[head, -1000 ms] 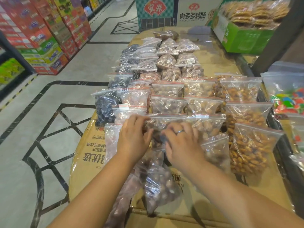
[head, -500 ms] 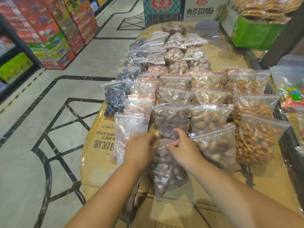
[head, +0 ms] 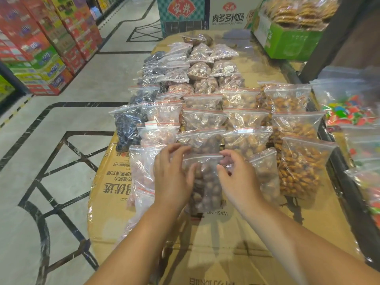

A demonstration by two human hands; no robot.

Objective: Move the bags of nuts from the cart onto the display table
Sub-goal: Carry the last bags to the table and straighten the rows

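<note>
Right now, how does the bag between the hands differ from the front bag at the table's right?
The middle bag holds dark brown round nuts; the right bag holds orange-brown longish ones. The left hand and right hand grip the middle bag; no hand touches the right bag. Both are clear, with red seal strips.

We have one view only, from a wide-angle camera worn on the person's head, facing forward and tilted steeply down along a cardboard-covered table (head: 226, 254) that runs away from us up the middle of the frame to boxes (head: 226, 15) at the far end. The camera sits close: both forearms enter from the bottom edge, and the left hand (head: 172, 177) and right hand (head: 238, 179) meet on a bag (head: 205, 182) at arm's reach in the centre. The wide lens also takes in floor (head: 86, 79) to the left and a dark rail (head: 337, 167) along the table's right side.
</note>
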